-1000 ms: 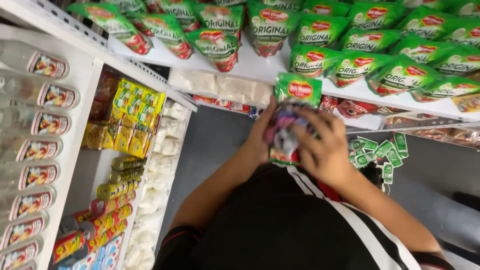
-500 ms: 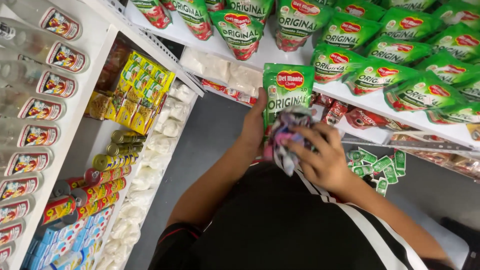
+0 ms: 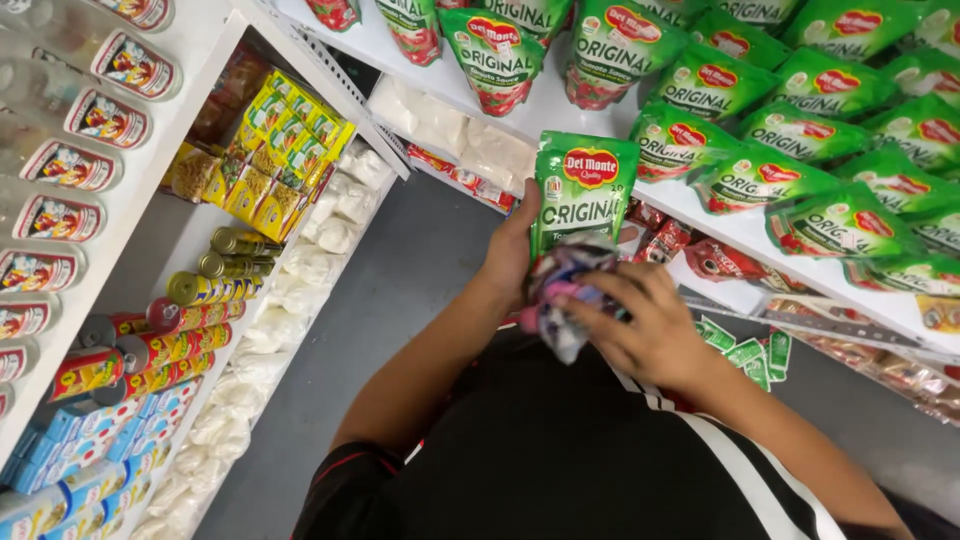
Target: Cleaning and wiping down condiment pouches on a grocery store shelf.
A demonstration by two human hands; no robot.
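Green, shiny pouch (image 3: pixel 580 190) stands upright in the closed left hand (image 3: pixel 512 245), at twelve o'clock from the right hand (image 3: pixel 645 330), which squeezes a crumpled cloth (image 3: pixel 562 290), maybe rubbing it.

1. There is one view only, from a camera worn on the person's head.
2. It looks steeply down past the chest, over a dark shirt (image 3: pixel 600 450) to the grey floor (image 3: pixel 400 290).
3. It sits close: the green pouch (image 3: pixel 583 190) fills the middle of the frame.
4. Left of the pouch a white shelf unit (image 3: pixel 150 200) runs up the frame; above and right of the pouch a second shelf (image 3: pixel 700 215) crosses at a slant.
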